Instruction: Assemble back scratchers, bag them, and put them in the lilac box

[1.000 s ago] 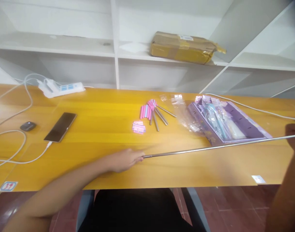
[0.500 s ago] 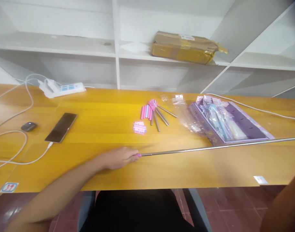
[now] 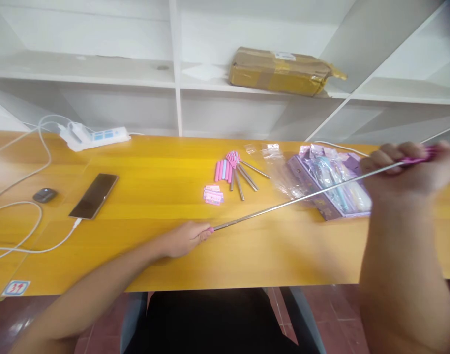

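Observation:
A long, thin metal telescopic back scratcher stretches across the table, slanting up to the right. My left hand is closed around its pink handle end, low over the tabletop. At the other end my right hand has its fingers curled around the pink head, raised in front of the purple box; the head is mostly hidden and blurred. Between my hands and the shelf lie several more back scratchers with pink heads fanned together and pink and blue handles. Small pink printed cards are stacked just nearer to me.
Clear plastic bags lie beside the purple box, which holds wrapped items. To the left are a phone on a cable, a black earbud case and a power strip. A taped parcel sits on the shelf behind.
My right hand has come into view from the right edge, raising the far end of the back scratcher and tilting it. My left hand has stayed almost in place.

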The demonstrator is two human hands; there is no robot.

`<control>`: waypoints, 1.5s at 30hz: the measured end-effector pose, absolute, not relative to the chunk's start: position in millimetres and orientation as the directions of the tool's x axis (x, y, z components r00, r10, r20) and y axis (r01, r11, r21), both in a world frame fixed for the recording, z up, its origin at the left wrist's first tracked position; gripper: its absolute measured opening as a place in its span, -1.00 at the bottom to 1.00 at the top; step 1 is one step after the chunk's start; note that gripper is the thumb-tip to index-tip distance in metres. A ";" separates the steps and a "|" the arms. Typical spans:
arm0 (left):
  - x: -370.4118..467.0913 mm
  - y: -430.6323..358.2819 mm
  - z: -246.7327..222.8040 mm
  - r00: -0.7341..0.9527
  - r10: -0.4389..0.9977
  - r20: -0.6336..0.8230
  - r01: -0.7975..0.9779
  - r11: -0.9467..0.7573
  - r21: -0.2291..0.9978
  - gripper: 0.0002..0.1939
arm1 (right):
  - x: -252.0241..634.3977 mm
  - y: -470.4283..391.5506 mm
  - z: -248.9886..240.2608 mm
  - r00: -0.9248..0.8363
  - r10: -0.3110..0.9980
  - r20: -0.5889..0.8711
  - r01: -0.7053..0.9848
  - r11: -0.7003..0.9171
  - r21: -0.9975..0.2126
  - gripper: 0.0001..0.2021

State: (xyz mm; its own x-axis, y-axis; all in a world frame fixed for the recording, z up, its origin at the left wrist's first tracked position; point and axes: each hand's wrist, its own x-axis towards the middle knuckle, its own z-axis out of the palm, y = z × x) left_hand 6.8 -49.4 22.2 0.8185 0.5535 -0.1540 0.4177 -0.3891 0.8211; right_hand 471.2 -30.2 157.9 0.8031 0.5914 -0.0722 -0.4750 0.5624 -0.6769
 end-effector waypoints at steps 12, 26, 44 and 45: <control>6.0 -50.8 12.0 0.722 0.677 -0.144 0.419 -0.262 0.869 -0.51 | 204.1 -43.9 9.3 0.211 0.958 0.192 -0.318 0.253 -0.914 -0.31; 5.3 -49.1 24.1 0.741 0.635 -0.220 0.411 -0.170 0.895 -0.57 | 205.6 -50.4 -4.9 0.007 0.998 0.058 -0.349 0.056 -0.936 -0.24; 5.8 -49.0 25.5 0.743 0.630 -0.226 0.397 -0.143 0.907 -0.62 | 207.8 -52.0 -14.2 -0.013 0.999 0.040 -0.407 0.031 -0.913 -0.38; 5.8 -48.8 24.1 0.738 0.638 -0.219 0.402 -0.154 0.903 -0.63 | 207.9 -51.6 -14.5 -0.006 0.999 0.037 -0.401 0.032 -0.915 -0.38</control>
